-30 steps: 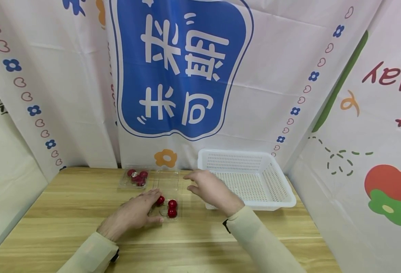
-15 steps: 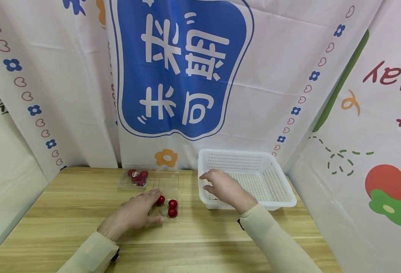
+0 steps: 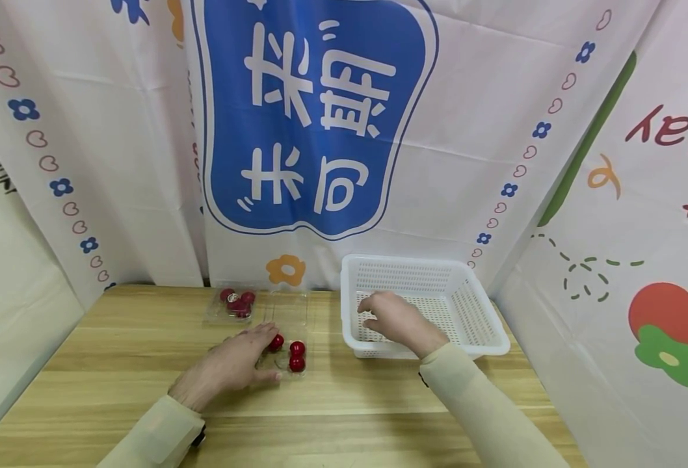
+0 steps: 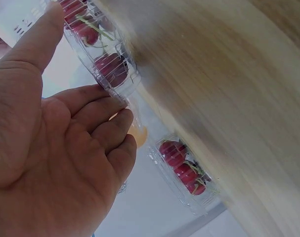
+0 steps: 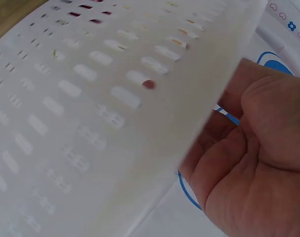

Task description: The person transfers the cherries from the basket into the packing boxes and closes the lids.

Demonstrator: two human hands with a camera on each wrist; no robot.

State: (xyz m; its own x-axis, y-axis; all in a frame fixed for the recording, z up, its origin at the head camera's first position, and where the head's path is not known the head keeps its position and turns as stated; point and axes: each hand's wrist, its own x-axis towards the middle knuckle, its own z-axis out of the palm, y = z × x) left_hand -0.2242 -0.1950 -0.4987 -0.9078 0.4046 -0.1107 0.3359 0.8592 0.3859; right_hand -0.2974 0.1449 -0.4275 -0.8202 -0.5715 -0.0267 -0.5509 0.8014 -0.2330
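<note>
In the head view, my left hand [image 3: 227, 361] holds a small clear plastic box [image 3: 282, 374] by its left side, thumb at the near edge and fingers beyond. Red cherries [image 3: 297, 356] sit in the box; its clear lid [image 3: 287, 305] lies open behind it. The left wrist view shows the thumb and fingertips against the box [image 4: 83, 57]. Reaching over the left part of the white basket, my right hand [image 3: 399, 322] has thumb and forefinger apart. No object shows between them. In the right wrist view, the white basket wall [image 5: 154, 131] hides its fingertips.
A second clear box with several dark red cherries [image 3: 238, 303] stands behind my left hand. The perforated white basket [image 3: 499, 341] occupies the back right of the wooden table [image 3: 297, 435]. Printed cloth [image 3: 437, 195] hangs along the table's back edge.
My right hand has moved right, from beside the open lid to over the white basket. The left hand and the box under it have stayed in place.
</note>
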